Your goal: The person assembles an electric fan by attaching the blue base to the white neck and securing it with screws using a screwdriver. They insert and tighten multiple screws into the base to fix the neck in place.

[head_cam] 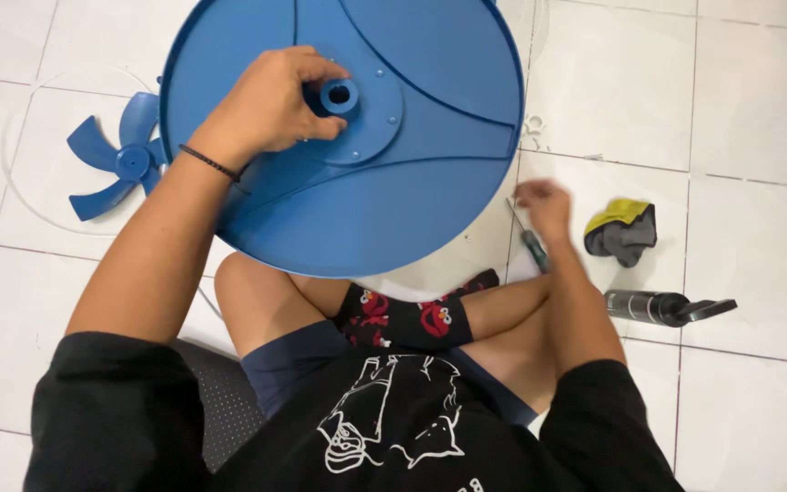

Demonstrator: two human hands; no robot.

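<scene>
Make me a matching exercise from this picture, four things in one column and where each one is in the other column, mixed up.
Things:
1. left hand
2. right hand
3. fan blade
4. yellow and grey cloth

Places:
A. on the tiles left of the blue disc
B. at the disc's centre hub
C. on the tiles right of the screwdriver
D. at the screwdriver's handle end

Pairs: 1-B, 2-D, 3-A, 4-C

Left hand (270, 105) grips the blue disc (412, 182) by its hub (340, 95), top centre; right hand (544, 205), blurred, holds a screwdriver (530, 241). Fan blade (116, 164) lies upper left.

Round blue fan base (412, 182) upturned on lap; screwdriver (530, 241) on floor tiles
</scene>
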